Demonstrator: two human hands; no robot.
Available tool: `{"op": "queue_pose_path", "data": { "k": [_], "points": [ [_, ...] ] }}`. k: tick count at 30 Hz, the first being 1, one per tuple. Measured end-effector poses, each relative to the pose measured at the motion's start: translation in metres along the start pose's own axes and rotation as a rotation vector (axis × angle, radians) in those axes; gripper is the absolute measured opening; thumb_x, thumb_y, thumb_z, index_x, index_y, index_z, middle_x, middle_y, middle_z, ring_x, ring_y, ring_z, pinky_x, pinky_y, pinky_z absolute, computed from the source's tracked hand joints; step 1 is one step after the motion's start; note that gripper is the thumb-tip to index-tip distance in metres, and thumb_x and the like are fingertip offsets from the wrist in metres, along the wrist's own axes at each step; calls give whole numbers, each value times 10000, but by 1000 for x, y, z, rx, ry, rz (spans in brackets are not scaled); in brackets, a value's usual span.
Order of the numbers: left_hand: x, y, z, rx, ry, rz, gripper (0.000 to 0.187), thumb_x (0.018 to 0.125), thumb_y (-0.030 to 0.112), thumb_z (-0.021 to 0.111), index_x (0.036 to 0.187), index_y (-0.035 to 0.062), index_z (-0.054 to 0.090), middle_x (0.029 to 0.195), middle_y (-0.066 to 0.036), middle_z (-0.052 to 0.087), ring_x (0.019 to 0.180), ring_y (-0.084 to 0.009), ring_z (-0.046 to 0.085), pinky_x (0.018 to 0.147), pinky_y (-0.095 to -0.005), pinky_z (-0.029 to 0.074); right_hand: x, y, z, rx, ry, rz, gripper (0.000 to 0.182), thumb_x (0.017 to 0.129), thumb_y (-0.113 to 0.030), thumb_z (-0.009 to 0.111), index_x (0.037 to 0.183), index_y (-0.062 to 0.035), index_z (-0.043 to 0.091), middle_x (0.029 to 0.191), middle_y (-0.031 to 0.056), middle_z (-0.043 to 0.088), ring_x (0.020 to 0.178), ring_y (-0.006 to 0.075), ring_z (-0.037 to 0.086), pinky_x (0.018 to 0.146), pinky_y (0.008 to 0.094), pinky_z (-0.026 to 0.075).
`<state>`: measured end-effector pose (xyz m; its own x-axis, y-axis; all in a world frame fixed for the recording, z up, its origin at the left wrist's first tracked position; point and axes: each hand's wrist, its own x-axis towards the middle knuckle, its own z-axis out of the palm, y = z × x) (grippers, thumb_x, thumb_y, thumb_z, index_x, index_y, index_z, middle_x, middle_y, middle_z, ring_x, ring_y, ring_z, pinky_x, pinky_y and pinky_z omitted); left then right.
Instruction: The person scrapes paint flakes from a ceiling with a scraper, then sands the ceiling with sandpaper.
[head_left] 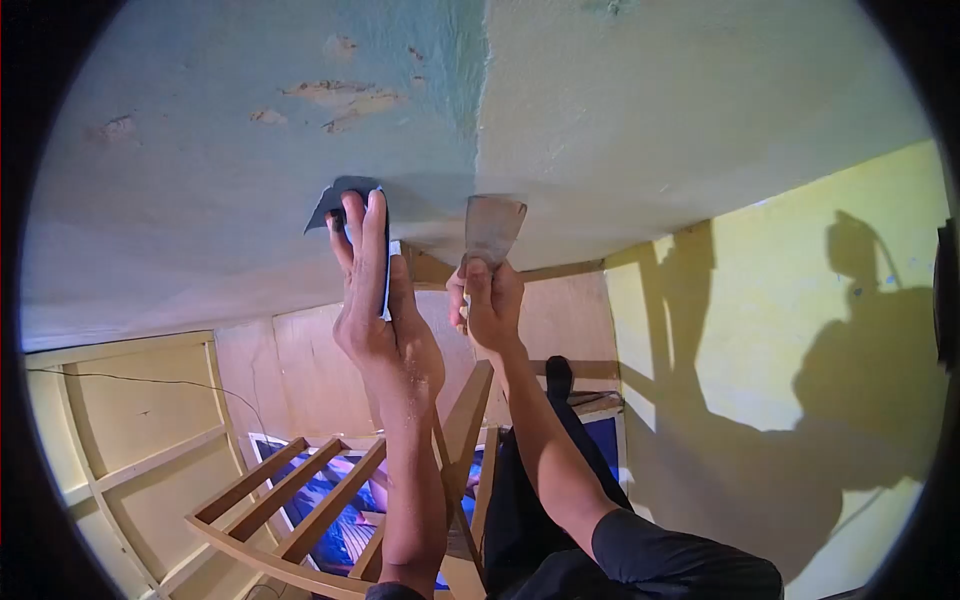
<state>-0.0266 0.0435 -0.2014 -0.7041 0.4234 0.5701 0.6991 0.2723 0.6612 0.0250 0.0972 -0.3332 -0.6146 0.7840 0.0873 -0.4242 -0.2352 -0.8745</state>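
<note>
My left hand grips a dark sheet of sandpaper, its fingers stretched along it and the thumb on the other side. The sheet's bent top edge overlaps the blue-green painted surface. Fine pale dust speckles my left wrist. To its right, my right hand is closed around a putty knife, whose handle is mostly hidden in the fist. The wide, smudged metal blade points up, close to the seam between the blue-green and paler paint. Above my left hand, a chipped patch shows bare, rough plaster.
A slatted wooden frame stands below my left arm, over a blue patterned panel. At right, a yellow wall carries my shadow. A framed cream panel with a thin wire stands at lower left. My dark shoe shows below.
</note>
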Motion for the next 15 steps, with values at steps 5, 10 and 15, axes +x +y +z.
{"op": "queue_pose_path", "data": {
  "k": [5, 10, 15],
  "points": [
    [0, 1, 0, -1, 5, -42, 444, 1008, -55, 503, 1440, 20, 570, 1491, -223, 533, 1465, -336, 403, 1224, -501, 277, -1, -17, 9, -38, 50, 9, 351, 1101, -285, 476, 888, -13, 536, 621, 31, 535, 457, 81, 517, 409, 251, 398],
    [0, 0, 0, -19, 7, -10, 426, 1026, -20, 508, 1445, 27, 566, 1501, -213, 525, 1471, -348, 384, 1219, -495, 289, -6, -22, 15, 38, 73, 90, 363, 1106, -292, 459, 891, -10, 537, 651, 36, 557, 462, 84, 520, 410, 248, 411],
    [1, 2, 1, -30, 9, -46, 423, 1037, 0, 505, 1452, 49, 567, 1515, -199, 516, 1480, -357, 360, 1209, -486, 305, -5, -28, 16, 18, 71, 59, 365, 1101, -323, 477, 903, -21, 531, 618, 27, 532, 456, 76, 491, 396, 250, 397]
  ]
}}
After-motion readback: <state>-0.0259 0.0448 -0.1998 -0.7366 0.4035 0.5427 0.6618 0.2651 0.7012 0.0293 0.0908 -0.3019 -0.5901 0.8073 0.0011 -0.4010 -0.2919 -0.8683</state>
